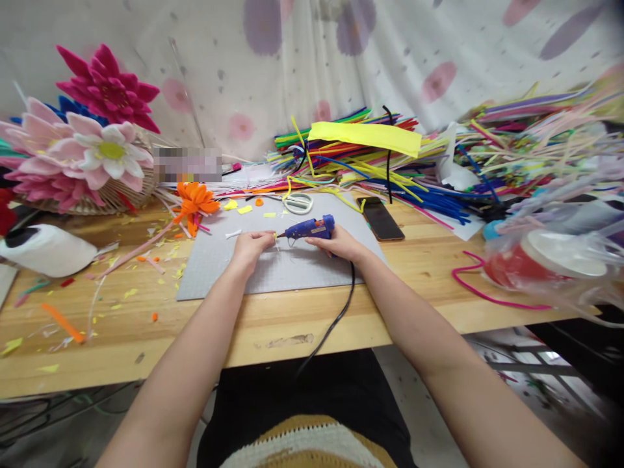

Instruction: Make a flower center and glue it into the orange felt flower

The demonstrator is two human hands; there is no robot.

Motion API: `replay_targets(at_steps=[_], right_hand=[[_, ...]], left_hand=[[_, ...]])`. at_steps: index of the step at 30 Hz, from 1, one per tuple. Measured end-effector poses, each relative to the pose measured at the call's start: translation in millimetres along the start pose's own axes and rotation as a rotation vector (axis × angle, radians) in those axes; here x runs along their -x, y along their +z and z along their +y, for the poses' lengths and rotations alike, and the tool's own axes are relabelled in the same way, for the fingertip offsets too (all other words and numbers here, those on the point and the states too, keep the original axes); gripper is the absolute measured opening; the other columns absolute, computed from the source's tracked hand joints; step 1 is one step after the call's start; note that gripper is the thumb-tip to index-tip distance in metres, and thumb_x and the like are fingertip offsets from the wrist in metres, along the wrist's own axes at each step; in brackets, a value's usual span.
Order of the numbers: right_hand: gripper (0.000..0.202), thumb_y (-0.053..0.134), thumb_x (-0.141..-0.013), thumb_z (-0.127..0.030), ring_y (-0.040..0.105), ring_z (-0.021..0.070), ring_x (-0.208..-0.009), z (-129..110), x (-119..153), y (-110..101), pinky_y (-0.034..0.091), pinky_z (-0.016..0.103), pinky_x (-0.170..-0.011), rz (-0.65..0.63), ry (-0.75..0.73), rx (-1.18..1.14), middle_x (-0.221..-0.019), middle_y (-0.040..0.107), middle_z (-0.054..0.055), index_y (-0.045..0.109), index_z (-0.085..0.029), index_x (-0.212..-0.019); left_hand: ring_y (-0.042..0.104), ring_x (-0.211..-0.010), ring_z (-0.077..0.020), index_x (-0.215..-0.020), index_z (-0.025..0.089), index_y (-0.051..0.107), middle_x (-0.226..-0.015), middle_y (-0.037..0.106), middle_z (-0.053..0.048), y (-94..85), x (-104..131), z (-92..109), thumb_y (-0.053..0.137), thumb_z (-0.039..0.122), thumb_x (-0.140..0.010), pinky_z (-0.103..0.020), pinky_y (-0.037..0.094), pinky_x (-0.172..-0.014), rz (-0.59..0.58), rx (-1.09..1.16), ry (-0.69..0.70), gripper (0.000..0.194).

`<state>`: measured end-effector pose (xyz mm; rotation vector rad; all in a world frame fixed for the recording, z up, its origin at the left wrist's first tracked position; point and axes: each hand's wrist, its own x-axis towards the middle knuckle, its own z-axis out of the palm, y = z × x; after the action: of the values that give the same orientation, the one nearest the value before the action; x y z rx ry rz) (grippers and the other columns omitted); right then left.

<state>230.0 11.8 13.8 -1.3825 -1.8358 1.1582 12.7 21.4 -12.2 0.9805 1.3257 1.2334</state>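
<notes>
My right hand (341,243) is wrapped around the handle of a blue hot glue gun (307,229), its nozzle pointing left. Between the fingertips of my left hand (252,248) is pinched a small yellow and white piece (276,240), right at the nozzle; its exact shape is too small to make out. Both hands are over a grey cutting mat (229,276). Beside my left hand lies a short white piece (233,234). Farther back on the mat are scissors (298,204) with pale handles and some yellow felt scraps (244,209).
Behind the mat lie an orange fuzzy flower (196,205), bundled pipe cleaners (341,162) and a yellow strip (365,137). A phone (381,219) is at right, near a bagged red spool (511,263). Fuzzy flowers (110,153) and a white roll (49,250) stand left. The gun's black cord (341,315) crosses the table edge.
</notes>
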Motion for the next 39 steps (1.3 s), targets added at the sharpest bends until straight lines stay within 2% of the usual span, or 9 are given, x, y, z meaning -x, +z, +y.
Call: replay_targets(at_steps=[7,13,16,22,27,34,37,39], right_hand=[[0.04,0.064,-0.067,-0.056,0.043,0.0082,-0.042,-1.3,0.3,-0.4,0.033,0.023,-0.043,0.037,0.005,0.015,-0.049,0.049,-0.003,0.051,-0.018,-0.062],[0.04,0.065,-0.067,-0.055,0.043,0.0081,-0.041,1.5,-1.1,-0.5,0.033,0.023,-0.042,0.104,0.008,-0.004,-0.048,0.049,-0.002,0.051,-0.018,-0.06],[0.04,0.065,-0.065,-0.055,0.043,0.0072,-0.04,3.3,-2.7,-1.7,0.034,0.022,-0.04,0.196,0.012,-0.068,-0.05,0.051,-0.002,0.052,-0.018,-0.061],[0.04,0.064,-0.064,-0.057,0.042,0.0067,-0.037,12.4,-10.3,-7.0,0.033,0.021,-0.036,0.441,0.012,-0.26,-0.052,0.052,-0.003,0.052,-0.018,-0.064],[0.038,0.064,-0.065,-0.054,0.04,0.0063,-0.035,18.3,-15.3,-11.1,0.031,0.021,-0.035,0.564,0.022,-0.33,-0.05,0.052,-0.003,0.051,-0.018,-0.06],[0.041,0.061,-0.067,-0.056,0.042,0.0087,-0.036,23.1,-17.6,-18.9,0.038,0.024,-0.04,0.785,0.114,-0.222,-0.044,0.048,-0.001,0.053,-0.018,-0.055],[0.038,0.059,-0.069,-0.055,0.051,0.0131,-0.044,26.8,-18.3,-23.1,0.045,0.027,-0.047,0.859,0.17,-0.191,-0.054,0.057,0.003,0.059,-0.017,-0.066],[0.037,0.058,-0.071,-0.052,0.06,0.018,-0.058,29.6,-19.0,-25.9,0.049,0.03,-0.057,0.884,0.189,-0.116,-0.064,0.062,0.006,0.062,-0.016,-0.077]], left_hand=[[0.06,-0.07,-0.0172,-0.051,0.015,0.068,-0.082,0.072,-0.008,0.8,5.8,4.4,0.071,0.024,-0.045,-0.03,0.045,-0.074,-0.017,-0.073,0.005,0.011],[0.062,-0.072,-0.0173,-0.052,0.014,0.068,-0.086,0.072,-0.01,1.5,8.8,7.8,0.073,0.024,-0.045,-0.031,0.046,-0.078,-0.069,-0.062,-0.006,0.013],[0.063,-0.076,-0.0185,-0.055,0.014,0.069,-0.09,0.071,-0.011,-0.1,9.7,8.7,0.076,0.027,-0.045,-0.032,0.046,-0.08,-0.097,-0.075,0.001,0.017],[0.064,-0.081,-0.019,-0.061,0.014,0.071,-0.092,0.071,-0.012,-2.1,9.7,8.1,0.078,0.03,-0.046,-0.032,0.046,-0.082,-0.079,-0.075,-0.008,0.023],[0.063,-0.078,-0.0186,-0.059,0.014,0.07,-0.09,0.071,-0.012,-0.4,10.9,10.2,0.081,0.031,-0.043,-0.032,0.047,-0.079,-0.061,-0.063,-0.021,0.026],[0.062,-0.074,-0.0162,-0.059,0.013,0.069,-0.085,0.071,-0.011,0.8,10.2,9.1,0.08,0.028,-0.043,-0.028,0.046,-0.073,-0.029,-0.04,-0.016,0.024],[0.062,-0.07,-0.0151,-0.063,0.013,0.07,-0.081,0.071,-0.01,0.4,9.7,7.4,0.079,0.028,-0.043,-0.027,0.046,-0.068,-0.02,-0.022,-0.013,0.027],[0.061,-0.067,-0.0147,-0.066,0.012,0.07,-0.077,0.07,-0.009,0.3,9.7,7.0,0.079,0.029,-0.043,-0.026,0.046,-0.065,-0.022,-0.013,-0.013,0.029]])
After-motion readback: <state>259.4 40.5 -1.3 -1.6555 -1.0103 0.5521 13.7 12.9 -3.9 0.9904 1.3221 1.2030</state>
